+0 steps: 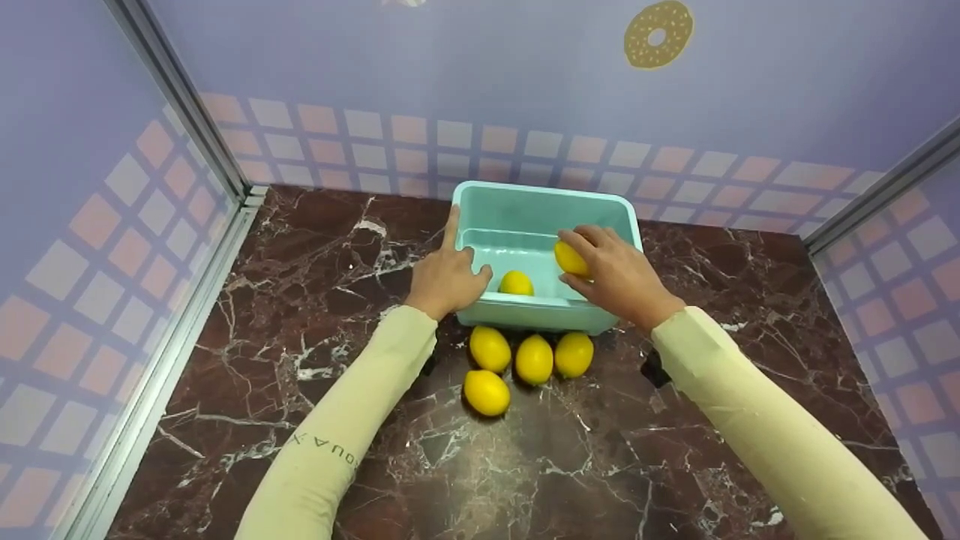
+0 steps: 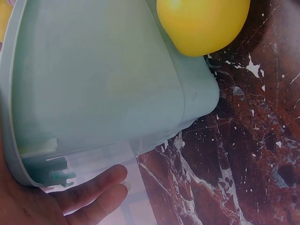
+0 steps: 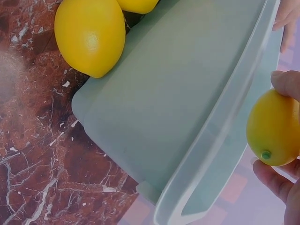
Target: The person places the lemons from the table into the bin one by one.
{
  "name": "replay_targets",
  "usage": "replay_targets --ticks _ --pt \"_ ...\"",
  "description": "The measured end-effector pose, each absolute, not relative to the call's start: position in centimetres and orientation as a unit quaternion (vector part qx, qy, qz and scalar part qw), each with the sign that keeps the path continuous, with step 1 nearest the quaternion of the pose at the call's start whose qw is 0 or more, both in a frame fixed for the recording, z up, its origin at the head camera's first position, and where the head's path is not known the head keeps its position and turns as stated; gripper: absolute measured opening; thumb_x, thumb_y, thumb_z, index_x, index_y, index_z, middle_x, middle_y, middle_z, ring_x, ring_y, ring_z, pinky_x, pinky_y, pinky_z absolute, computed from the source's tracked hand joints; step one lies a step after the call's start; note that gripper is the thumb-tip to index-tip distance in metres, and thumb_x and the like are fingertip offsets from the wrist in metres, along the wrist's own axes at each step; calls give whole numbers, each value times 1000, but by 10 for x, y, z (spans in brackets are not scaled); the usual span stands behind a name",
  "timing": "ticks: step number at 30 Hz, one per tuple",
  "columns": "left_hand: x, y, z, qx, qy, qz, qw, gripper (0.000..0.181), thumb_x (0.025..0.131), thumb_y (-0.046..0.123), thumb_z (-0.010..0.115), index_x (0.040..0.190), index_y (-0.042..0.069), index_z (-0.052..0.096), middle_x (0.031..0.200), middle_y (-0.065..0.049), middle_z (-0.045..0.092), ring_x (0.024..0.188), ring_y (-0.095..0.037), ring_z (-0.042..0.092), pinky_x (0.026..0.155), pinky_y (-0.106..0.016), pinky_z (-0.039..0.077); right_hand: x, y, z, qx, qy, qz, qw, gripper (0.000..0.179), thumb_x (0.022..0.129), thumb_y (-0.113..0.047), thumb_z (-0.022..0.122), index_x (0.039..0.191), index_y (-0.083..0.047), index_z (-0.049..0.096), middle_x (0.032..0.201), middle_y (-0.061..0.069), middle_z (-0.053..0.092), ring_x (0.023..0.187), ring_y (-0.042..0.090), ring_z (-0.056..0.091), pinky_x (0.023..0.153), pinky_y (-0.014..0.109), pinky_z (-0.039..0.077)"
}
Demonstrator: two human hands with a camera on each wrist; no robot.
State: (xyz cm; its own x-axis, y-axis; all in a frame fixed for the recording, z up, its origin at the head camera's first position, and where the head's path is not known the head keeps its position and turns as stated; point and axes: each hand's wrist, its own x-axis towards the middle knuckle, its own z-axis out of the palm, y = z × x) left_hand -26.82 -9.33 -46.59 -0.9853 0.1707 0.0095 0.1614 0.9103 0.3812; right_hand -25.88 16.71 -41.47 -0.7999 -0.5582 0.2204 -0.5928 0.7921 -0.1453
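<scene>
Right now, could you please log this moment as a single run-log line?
left hand: touching bin | right hand: holding lemon at bin opening | inside bin: one lemon | tabletop in front: four lemons

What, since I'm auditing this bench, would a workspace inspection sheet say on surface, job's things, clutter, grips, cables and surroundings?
Surface: dark marbled tabletop with pale veins.
Job's things: pale turquoise bin; one lemon inside, four loose lemons on the tabletop in front.
Clutter: nothing seen.
Grips: left grip at the bin's left rim; right grip holds another lemon over the bin.
Cables: nothing seen.
Surroundings: lilac walls, pink and white squares, a doughnut picture.
</scene>
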Motion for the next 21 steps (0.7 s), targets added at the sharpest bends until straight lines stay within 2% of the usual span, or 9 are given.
replay_targets --ticks 9,21 --pt "-267 -93 -466 88 978 191 10 56 94 46 41 125 6 64 165 -3 -9 69 -26 61 60 -40 51 -261 168 -416 305 -943 101 86 58 89 -33 68 140 -14 49 132 15 55 115 33 53 89 49 51" --pt "-267 -93 -465 87 977 195 6 53 95 46 42 121 6 66 165 -4 -6 67 -25 60 60 -41 50 -260 170 -417 298 -946 104 77 58 90 -33 68 141 -15 48 133 14 54 116 32 53 90 49 50"
